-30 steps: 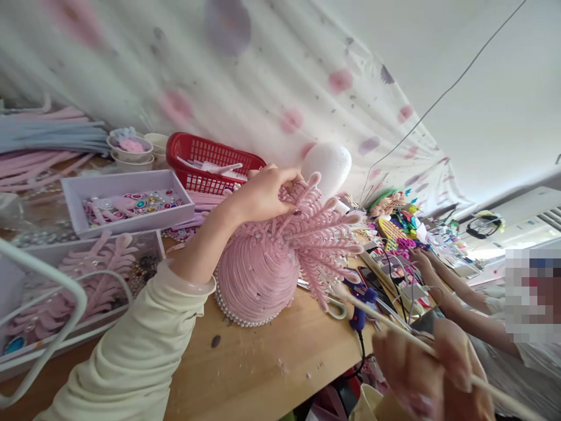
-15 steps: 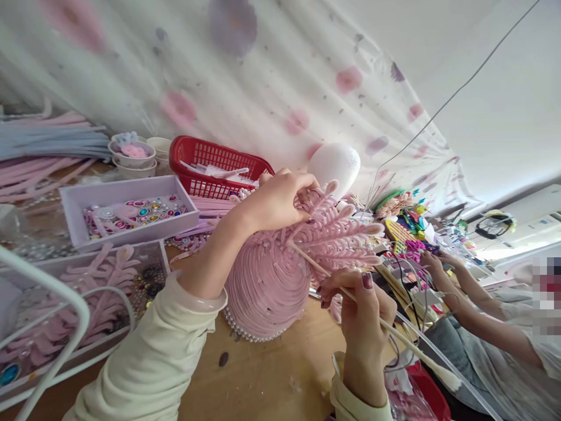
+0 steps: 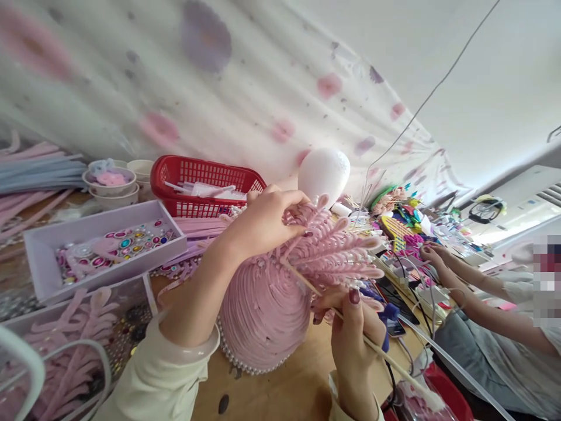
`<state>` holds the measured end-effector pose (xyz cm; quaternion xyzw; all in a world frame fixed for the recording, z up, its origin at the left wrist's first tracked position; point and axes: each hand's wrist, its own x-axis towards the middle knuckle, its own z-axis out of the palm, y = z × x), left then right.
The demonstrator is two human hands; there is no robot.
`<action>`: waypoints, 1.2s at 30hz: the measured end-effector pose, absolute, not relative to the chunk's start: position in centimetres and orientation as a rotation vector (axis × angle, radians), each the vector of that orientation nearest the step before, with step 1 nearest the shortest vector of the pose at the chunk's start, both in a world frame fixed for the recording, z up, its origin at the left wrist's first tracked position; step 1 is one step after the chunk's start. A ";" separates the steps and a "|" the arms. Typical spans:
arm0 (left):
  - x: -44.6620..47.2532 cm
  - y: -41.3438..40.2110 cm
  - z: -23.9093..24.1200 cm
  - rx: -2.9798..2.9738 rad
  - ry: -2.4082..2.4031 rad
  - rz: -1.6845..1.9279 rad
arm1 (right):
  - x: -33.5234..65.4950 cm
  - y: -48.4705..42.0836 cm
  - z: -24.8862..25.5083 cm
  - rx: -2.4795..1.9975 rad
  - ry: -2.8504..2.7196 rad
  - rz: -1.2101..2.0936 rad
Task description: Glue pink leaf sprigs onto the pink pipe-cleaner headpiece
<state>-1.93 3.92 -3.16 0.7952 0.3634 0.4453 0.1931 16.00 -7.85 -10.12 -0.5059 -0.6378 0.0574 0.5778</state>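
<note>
Red basket [image 3: 193, 175], gem tray [image 3: 109, 269] left of pink dome [image 3: 263, 310]; co-worker's arms [image 3: 477, 279] right

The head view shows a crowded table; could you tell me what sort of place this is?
Likely a handicraft workshop: a tray of coloured gems, a pink wrapped dome whose fronds the left hand grips, a stick in the right hand, and a co-worker alongside.

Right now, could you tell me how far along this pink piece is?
Done: the pink dome looks fully wrapped, with a pearl trim at its base. In hand: the left hand pinches the pink fronds on top while the right hand works a thin stick under them. Left, probably: more loose fronds wait in the tray.
</note>
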 end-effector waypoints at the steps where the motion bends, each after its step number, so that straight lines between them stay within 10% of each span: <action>1: -1.9 3.9 -3.1 2.226 1.025 1.257 | 16.1 -7.9 -10.3 -1.161 -1.489 0.140; 36: -1.7 4.0 -3.5 2.117 0.915 1.352 | 15.8 -8.3 -10.5 -1.054 -1.619 0.136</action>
